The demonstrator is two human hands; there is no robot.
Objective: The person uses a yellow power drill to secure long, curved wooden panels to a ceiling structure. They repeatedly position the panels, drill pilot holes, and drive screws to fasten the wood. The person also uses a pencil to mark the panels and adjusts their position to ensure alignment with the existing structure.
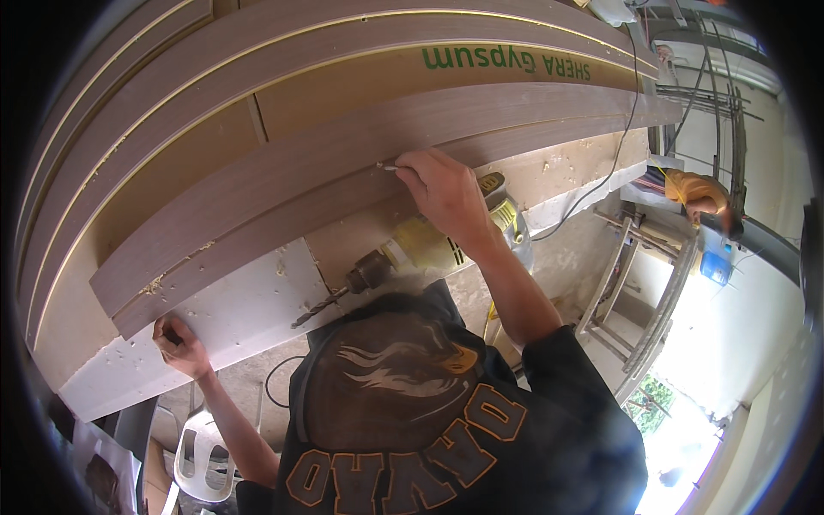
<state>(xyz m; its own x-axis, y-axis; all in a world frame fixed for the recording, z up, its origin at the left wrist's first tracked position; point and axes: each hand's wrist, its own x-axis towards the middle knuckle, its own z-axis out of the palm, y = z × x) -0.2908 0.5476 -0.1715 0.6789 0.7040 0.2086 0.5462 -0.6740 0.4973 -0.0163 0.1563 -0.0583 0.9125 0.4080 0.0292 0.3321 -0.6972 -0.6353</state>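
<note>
A long brown plank (283, 184) with a groove along it lies across the work surface. Over its middle, my right hand (442, 190) is closed in a pinch around a small, pale, thin piece (388, 167), whose tip touches or nearly touches the plank by the groove. Its exact kind is too small to tell. My left hand (178, 346) is curled by the plank's near left end, above the white board; whatever its fingers hold, if anything, is hidden. Between my body and the plank lies a yellow power drill (421, 245) with a long dark bit, partly behind my right forearm.
More brown planks (172, 103) with pale edges lie farther back on brown gypsum boards (343, 86). Wood shavings (154, 283) dot the plank and white board (257, 292). A black cable (592, 189) crosses at right. A white chair (204, 455), a wooden frame (639, 292) and another person (699, 190) are around.
</note>
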